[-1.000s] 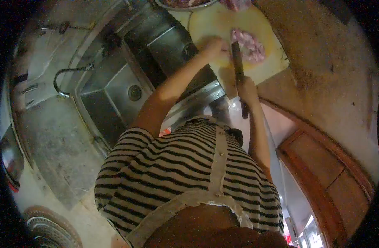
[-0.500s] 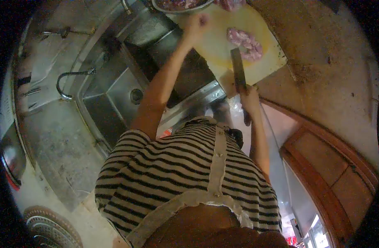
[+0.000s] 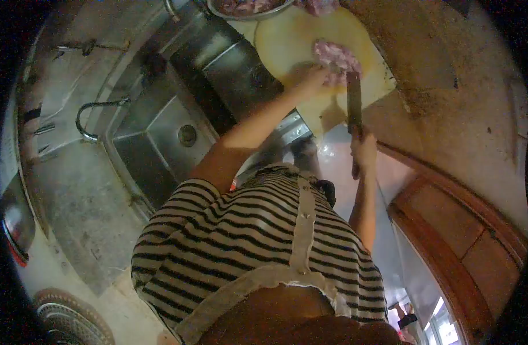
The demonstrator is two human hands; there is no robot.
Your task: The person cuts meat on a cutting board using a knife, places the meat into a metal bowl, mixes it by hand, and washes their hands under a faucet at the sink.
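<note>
Pinkish pieces of meat [image 3: 336, 55] lie in a cluster on the pale yellow cutting board [image 3: 281, 35]. My left hand [image 3: 316, 77] is at the lower left edge of the meat, its fingers blurred against the pieces, so whether it holds any is hidden. My right hand [image 3: 364, 150] is closed round the handle of a cleaver [image 3: 354, 99], whose dark blade points up the view, its tip beside the lower right of the meat. A metal bowl [image 3: 249, 18] with more meat stands at the board's top left. Another piece of meat [image 3: 320, 6] lies at the top edge.
A two-basin steel sink [image 3: 160, 123] with a curved faucet [image 3: 83, 112] is on the left. The brown counter [image 3: 448, 109] extends right of the board, above wooden cabinet doors [image 3: 448, 213]. A round metal rack or basket [image 3: 71, 316] is at bottom left.
My left hand went up toward the bowl, then came back down to the meat. The cleaver in my right hand has moved right, to the edge of the pieces.
</note>
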